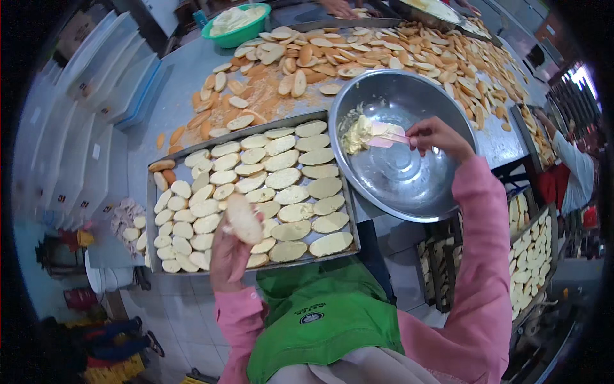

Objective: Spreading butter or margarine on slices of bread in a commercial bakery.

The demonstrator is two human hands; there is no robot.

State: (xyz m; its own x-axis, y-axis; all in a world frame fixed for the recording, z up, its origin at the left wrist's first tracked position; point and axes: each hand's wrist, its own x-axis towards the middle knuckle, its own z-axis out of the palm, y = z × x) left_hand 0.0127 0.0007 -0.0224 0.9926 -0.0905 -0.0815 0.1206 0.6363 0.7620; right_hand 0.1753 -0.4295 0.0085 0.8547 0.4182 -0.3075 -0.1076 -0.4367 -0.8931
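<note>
My left hand (229,249) holds a slice of bread (243,219) upright above the near edge of a metal baking tray (356,211). Rows of oval bread slices, coated with a pale spread, lie flat in that tray. My right hand (434,137) grips a pink spatula (387,134) inside a large steel bowl (400,192). The spatula's blade touches a lump of pale yellow cream (357,133) on the bowl's left side. The bowl stands right of the tray and partly overhangs the table's near edge.
Loose bread slices (307,55) and crumbs cover the back of the table (180,72). A green basin (242,30) of cream stands at the back left. Clear plastic boxes (112,81) are stacked left. Filled trays (530,259) stand low right. Other people's hands (338,7) and a co-worker (573,163) are beyond.
</note>
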